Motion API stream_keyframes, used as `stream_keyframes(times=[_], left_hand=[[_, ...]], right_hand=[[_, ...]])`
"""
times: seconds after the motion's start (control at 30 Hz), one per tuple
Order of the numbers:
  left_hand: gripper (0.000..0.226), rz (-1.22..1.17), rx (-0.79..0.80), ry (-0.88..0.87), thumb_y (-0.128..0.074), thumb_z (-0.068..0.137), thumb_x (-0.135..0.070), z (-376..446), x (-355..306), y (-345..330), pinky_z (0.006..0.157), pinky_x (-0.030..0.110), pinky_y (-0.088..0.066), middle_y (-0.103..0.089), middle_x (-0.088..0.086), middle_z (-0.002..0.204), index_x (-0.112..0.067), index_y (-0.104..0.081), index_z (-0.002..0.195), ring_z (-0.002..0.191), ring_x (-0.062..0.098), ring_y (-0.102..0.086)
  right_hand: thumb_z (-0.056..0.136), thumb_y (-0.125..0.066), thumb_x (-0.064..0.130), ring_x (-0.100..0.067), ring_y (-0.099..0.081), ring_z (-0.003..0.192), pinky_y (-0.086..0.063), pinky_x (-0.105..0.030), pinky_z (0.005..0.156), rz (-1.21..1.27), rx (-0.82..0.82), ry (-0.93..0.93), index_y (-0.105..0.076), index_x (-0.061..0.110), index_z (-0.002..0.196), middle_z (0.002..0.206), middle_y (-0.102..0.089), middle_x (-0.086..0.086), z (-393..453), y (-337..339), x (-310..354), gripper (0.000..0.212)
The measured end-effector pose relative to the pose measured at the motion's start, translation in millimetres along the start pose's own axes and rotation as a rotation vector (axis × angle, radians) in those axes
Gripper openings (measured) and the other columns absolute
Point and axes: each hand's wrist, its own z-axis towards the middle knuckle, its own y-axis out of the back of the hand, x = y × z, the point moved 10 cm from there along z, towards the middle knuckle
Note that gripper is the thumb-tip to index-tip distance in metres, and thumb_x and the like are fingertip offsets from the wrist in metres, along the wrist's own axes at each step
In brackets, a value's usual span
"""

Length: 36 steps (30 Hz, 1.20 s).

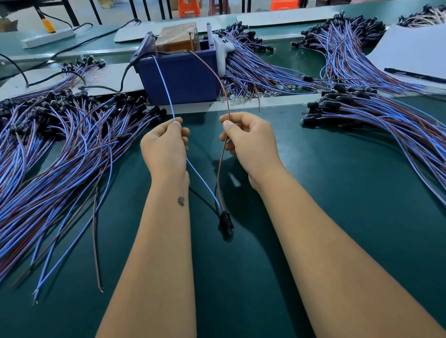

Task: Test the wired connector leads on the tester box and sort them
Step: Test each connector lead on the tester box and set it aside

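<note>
Both hands are raised over a dark green bench mat [337, 239]. Left hand [164, 150] pinches a blue wire [165, 91] at its fingertips; right hand [249, 140] pinches a brown wire [218, 79]. Both wires run up ahead to the tester box [176, 38] sitting in a blue bin [180, 81] just beyond the hands, and drop back between the forearms to one black connector [225, 222] hanging low above the mat.

Outward of the left hand lies a wide heap of leads [33, 164]; outward of the right hand, another heap [407, 123], with white sheets [423, 51] farther right. Between the heaps, under and behind the hands, the mat is bare to its near edge.

Beyond the bin are table legs, orange stools [188, 0] and cartons. How the wire tips meet the tester is hidden by the bin wall; both heaps run out of frame.
</note>
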Motion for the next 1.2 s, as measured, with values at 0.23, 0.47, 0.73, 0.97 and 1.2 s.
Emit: stream_keyframes(times=[0.23, 0.47, 0.73, 0.97, 1.2], left_hand=[[0.017, 0.013, 0.009, 0.003, -0.054, 0.095, -0.009, -0.4, 0.9, -0.9, 0.052, 0.016, -0.044, -0.062, -0.005, 0.068, -0.013, -0.07, 0.093, 0.051, 0.002, -0.05], [0.018, 0.025, 0.015, 0.002, -0.053, 0.096, -0.01, 0.3, 0.8, -1.9, 0.052, 0.016, -0.043, -0.062, -0.004, 0.069, -0.011, -0.071, 0.095, 0.053, 0.004, -0.049], [0.018, 0.037, 0.028, -0.003, -0.053, 0.096, -0.011, 0.2, 0.0, -2.7, 0.054, 0.017, -0.043, -0.062, -0.004, 0.069, -0.012, -0.071, 0.094, 0.054, 0.004, -0.05], [0.015, 0.171, 0.173, -0.034, -0.062, 0.091, -0.017, -6.5, -3.2, -22.0, 0.07, 0.029, -0.051, -0.066, -0.011, 0.071, -0.024, -0.075, 0.091, 0.066, 0.009, -0.058], [0.015, 0.098, 0.37, -0.057, -0.058, 0.093, -0.015, -20.2, -9.1, -46.9, 0.038, 0.012, -0.03, -0.051, -0.015, 0.046, -0.015, -0.073, 0.088, 0.037, 0.0, -0.037]], right_hand=[[0.097, -0.053, 0.01, -0.007, -0.054, 0.061, -0.047, -0.016, 0.059, 0.006, -0.005, -0.006, -0.065, 0.019, 0.094, 0.069, -0.061, 0.001, -0.1, 1.4, -0.1, 0.016], [0.098, -0.053, 0.01, -0.005, -0.055, 0.062, -0.046, -0.014, 0.057, 0.022, -0.02, -0.006, -0.067, 0.015, 0.099, 0.07, -0.061, 0.002, 0.8, 3.5, -0.4, 0.015], [0.097, -0.053, 0.009, -0.006, -0.055, 0.063, -0.045, -0.013, 0.055, 0.009, -0.036, -0.008, -0.067, 0.012, 0.101, 0.07, -0.061, 0.001, 1.9, 5.1, -1.9, 0.016], [0.094, -0.057, 0.011, -0.014, -0.063, 0.074, -0.056, -0.044, 0.082, -0.206, 0.044, 0.111, -0.068, 0.015, 0.099, 0.075, -0.066, 0.001, -1.0, -9.9, 7.6, 0.013], [0.093, -0.06, 0.013, -0.027, -0.065, 0.083, -0.053, -0.048, 0.082, -0.332, 0.113, 0.174, -0.071, 0.013, 0.104, 0.078, -0.066, -0.001, -4.0, -21.3, 11.1, 0.016]])
